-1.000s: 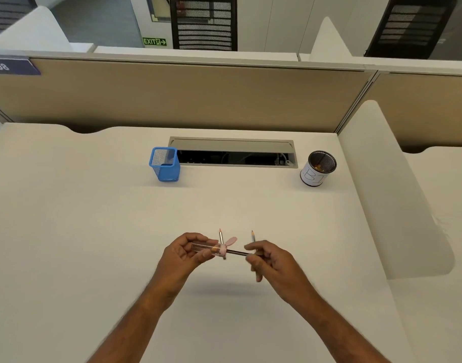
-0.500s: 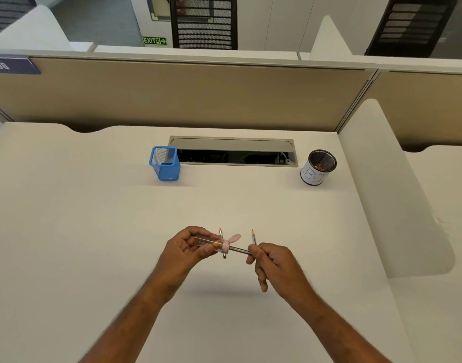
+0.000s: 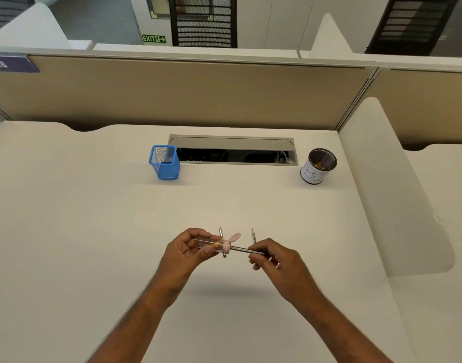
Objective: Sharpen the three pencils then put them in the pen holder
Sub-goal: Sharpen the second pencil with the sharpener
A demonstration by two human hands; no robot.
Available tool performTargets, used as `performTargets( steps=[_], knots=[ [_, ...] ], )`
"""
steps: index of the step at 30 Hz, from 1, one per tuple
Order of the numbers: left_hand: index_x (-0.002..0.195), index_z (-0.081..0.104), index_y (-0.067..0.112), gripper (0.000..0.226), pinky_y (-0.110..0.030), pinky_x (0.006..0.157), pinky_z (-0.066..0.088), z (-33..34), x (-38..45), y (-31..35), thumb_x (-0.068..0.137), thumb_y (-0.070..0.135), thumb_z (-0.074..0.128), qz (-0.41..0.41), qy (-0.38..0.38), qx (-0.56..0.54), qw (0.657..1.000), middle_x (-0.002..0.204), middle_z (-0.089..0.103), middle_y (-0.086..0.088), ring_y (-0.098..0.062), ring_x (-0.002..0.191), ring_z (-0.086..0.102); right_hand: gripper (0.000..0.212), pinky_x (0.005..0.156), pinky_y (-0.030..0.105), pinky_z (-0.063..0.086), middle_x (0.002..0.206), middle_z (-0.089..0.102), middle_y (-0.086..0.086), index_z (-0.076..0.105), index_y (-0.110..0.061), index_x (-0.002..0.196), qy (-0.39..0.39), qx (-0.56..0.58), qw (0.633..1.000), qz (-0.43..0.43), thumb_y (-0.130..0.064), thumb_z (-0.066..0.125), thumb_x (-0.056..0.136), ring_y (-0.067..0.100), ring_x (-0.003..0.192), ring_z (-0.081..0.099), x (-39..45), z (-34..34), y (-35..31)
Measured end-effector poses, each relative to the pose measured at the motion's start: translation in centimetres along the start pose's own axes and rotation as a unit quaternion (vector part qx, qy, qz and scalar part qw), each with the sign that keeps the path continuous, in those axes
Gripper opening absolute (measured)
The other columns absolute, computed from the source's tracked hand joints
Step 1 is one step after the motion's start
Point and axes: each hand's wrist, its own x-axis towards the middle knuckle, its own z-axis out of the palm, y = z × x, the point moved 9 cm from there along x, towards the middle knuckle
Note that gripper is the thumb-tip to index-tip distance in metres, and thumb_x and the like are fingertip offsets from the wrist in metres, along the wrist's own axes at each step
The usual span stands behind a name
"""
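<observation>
On the white desk (image 3: pixel 67 231) we see a round black mesh cup (image 3: pixel 319 166) wrapped in white paper marked "B1", standing near the right end of the grey cable tray slot (image 3: pixel 232 150). Behind runs a tan partition panel (image 3: pixel 188 93), with a green EXIT sign (image 3: pixel 153 38) beyond it.

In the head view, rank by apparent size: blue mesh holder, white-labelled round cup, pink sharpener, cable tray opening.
Largest to smallest:
1. cable tray opening
2. blue mesh holder and white-labelled round cup: look alike, not ranked
3. pink sharpener, though it is nearest the camera, partly covered by the left hand
</observation>
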Motion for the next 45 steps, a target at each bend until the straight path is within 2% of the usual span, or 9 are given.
performTargets(
  steps=[8,12,16,19,23,27,30,37,45],
  knots=[
    [0.118,0.067,-0.001,0.034,-0.033,0.095,0.066,-0.5,0.3,-0.4,0.088,0.006,0.080,-0.009,-0.014,-0.003,1.000,0.116,0.084,-0.019,-0.034,0.112,0.081,0.042,0.060,0.020,0.044,0.046,0.057,0.005,0.068,-0.011,0.080,-0.044,0.087,0.993,0.066,-0.033,0.050,0.111,0.024,0.043,0.055,0.6,1.8,1.0],
    [0.119,0.068,0.000,0.026,-0.033,0.097,0.066,-0.9,0.0,-0.9,0.094,-0.001,0.077,-0.010,-0.004,0.015,1.000,0.115,0.085,-0.018,-0.034,0.113,0.081,0.039,0.057,0.014,0.043,0.066,0.069,0.014,0.076,-0.014,0.101,-0.058,0.105,0.990,0.073,-0.042,0.050,0.109,0.021,0.051,0.060,0.6,1.9,1.3],
    [0.118,0.068,0.001,0.036,-0.033,0.099,0.065,-1.0,-0.3,-0.7,0.086,0.012,0.081,-0.001,0.015,0.002,1.000,0.116,0.085,-0.016,-0.032,0.113,0.081,0.026,0.066,0.022,0.053,0.096,0.070,-0.005,0.064,-0.040,0.120,-0.042,0.041,0.998,0.035,-0.043,0.070,0.095,0.018,0.074,0.070,0.7,1.4,1.1],
    [0.118,0.068,0.000,0.032,-0.032,0.098,0.066,-1.1,-0.1,-0.8,0.089,0.007,0.080,-0.003,0.018,-0.005,1.000,0.116,0.085,-0.017,-0.033,0.113,0.081,0.016,0.070,0.024,0.053,0.094,0.072,-0.012,0.066,-0.036,0.105,-0.010,0.011,1.000,0.006,-0.024,0.073,0.098,0.014,0.080,0.071,0.5,0.8,0.7],
    [0.119,0.067,-0.001,0.027,-0.032,0.097,0.066,-0.8,0.0,-0.8,0.094,0.000,0.077,-0.004,0.013,0.000,1.000,0.117,0.085,-0.017,-0.033,0.113,0.081,0.009,0.066,0.020,0.048,0.085,0.074,-0.012,0.072,-0.031,0.098,0.019,-0.015,1.000,-0.010,-0.022,0.070,0.101,0.012,0.076,0.071,0.1,0.1,0.0],
    [0.119,0.066,-0.001,0.030,-0.033,0.096,0.066,-0.5,0.1,-0.4,0.092,0.003,0.078,-0.006,-0.002,-0.002,1.000,0.117,0.084,-0.019,-0.034,0.114,0.081,0.024,0.064,0.027,0.046,0.061,0.065,0.010,0.071,-0.026,0.084,0.002,0.006,1.000,0.009,-0.025,0.060,0.106,0.005,0.052,0.052,0.5,0.4,0.3],
    [0.119,0.066,0.000,0.028,-0.033,0.097,0.066,-0.5,0.1,-0.4,0.093,0.000,0.077,-0.005,-0.007,-0.001,1.000,0.117,0.084,-0.019,-0.035,0.114,0.081,0.036,0.069,0.029,0.050,0.053,0.063,0.017,0.069,-0.022,0.079,-0.031,0.017,0.999,0.037,-0.034,0.054,0.109,0.014,0.048,0.055,1.0,1.0,0.5],
    [0.117,0.068,0.003,0.032,-0.030,0.094,0.066,-0.9,0.0,0.1,0.088,0.009,0.079,0.005,0.010,0.000,1.000,0.117,0.085,-0.017,-0.033,0.112,0.081,0.021,0.073,0.030,0.055,0.092,0.072,-0.012,0.068,-0.042,0.120,-0.045,0.018,0.999,0.013,-0.040,0.069,0.100,0.012,0.069,0.071,1.2,0.7,0.3],
    [0.118,0.068,0.000,0.034,-0.031,0.094,0.066,-0.3,0.1,-0.1,0.087,0.010,0.079,0.003,0.001,-0.017,1.000,0.116,0.085,-0.018,-0.032,0.112,0.082,0.009,0.068,0.019,0.051,0.085,0.074,-0.011,0.072,-0.032,0.101,0.002,-0.038,0.999,-0.032,-0.024,0.068,0.102,0.012,0.076,0.072,0.6,0.2,-0.3]
  ],
)
